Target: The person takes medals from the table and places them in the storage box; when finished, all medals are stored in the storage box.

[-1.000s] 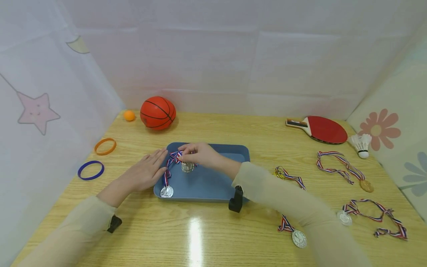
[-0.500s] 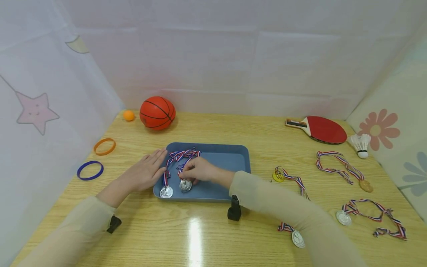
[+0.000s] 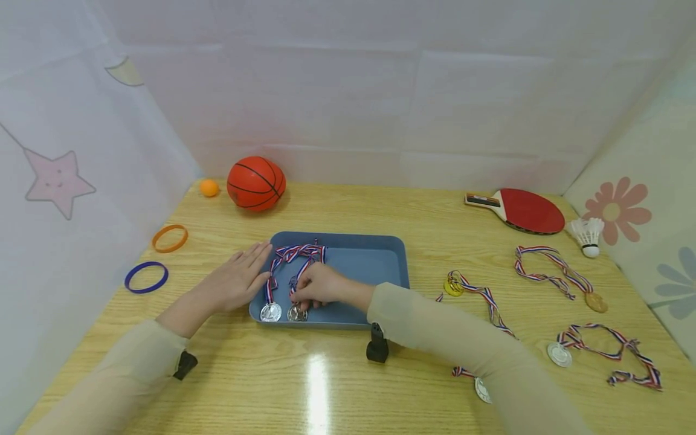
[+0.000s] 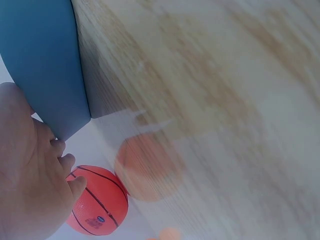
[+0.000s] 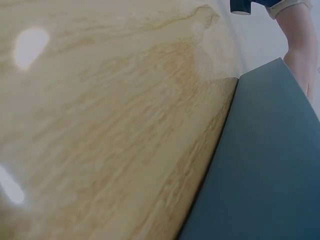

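Observation:
In the head view a blue-grey tray (image 3: 364, 266) lies on the wooden table. My right hand (image 3: 321, 285) reaches into its left half, pinching a silver-toned medal (image 3: 296, 313) close to the front wall. The medal's red, white and blue ribbon (image 3: 310, 266) trails back under the hand. Beside it, at the tray's front left corner, lies another silver medal (image 3: 270, 312) with its ribbon stretched backward. My left hand (image 3: 234, 281) rests against the tray's left side, fingers straight; the left wrist view shows its fingers along the outer wall (image 4: 47, 65). The right wrist view hides the right hand.
Right of the tray lie a yellow medal (image 3: 454, 286), a gold medal (image 3: 596, 302) and silver medals (image 3: 559, 354). A table tennis paddle (image 3: 530, 211) and shuttlecock (image 3: 587, 235) sit back right. Back left are a small basketball (image 3: 256, 183), orange ball (image 3: 209, 188) and two wristbands (image 3: 147, 277).
My right hand has brought the silver medal from the tray's back left toward its front wall, and its ribbon now lies laid out behind. The left hand has stayed put.

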`<state>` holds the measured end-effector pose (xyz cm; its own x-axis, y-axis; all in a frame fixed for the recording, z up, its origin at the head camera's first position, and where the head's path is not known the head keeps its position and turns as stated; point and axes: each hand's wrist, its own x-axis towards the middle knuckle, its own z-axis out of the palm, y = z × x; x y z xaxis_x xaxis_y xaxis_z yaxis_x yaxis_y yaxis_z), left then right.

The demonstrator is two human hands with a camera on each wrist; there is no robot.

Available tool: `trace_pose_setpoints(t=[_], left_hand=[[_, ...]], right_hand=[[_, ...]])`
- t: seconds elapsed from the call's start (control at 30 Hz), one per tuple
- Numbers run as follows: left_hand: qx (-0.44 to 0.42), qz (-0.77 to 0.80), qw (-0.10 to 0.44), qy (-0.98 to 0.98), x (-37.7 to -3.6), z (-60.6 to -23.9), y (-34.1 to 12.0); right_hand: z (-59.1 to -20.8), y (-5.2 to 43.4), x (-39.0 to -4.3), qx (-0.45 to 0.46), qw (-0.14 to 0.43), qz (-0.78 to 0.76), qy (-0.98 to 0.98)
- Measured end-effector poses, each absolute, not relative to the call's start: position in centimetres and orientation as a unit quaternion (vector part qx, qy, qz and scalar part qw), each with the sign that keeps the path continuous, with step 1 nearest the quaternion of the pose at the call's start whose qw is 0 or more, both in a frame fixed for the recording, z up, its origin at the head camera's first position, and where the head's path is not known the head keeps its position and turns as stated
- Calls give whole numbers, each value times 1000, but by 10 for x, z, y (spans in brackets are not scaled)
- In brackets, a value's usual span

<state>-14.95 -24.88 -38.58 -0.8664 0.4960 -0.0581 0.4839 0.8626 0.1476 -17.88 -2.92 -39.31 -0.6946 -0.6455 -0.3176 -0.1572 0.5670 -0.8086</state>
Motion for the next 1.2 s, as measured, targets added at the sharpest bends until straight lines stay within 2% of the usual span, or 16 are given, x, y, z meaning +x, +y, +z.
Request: trace_pose_setpoints(t=[0.5,1.2], left_hand=[[257,63,45,963,-149,-385,-248],[258,61,41,963,-148,-385,-248]], right_hand=[[-393,-31,-177,-264,307,-370,836],[-392,-34,-174,-310,268,-287,866]])
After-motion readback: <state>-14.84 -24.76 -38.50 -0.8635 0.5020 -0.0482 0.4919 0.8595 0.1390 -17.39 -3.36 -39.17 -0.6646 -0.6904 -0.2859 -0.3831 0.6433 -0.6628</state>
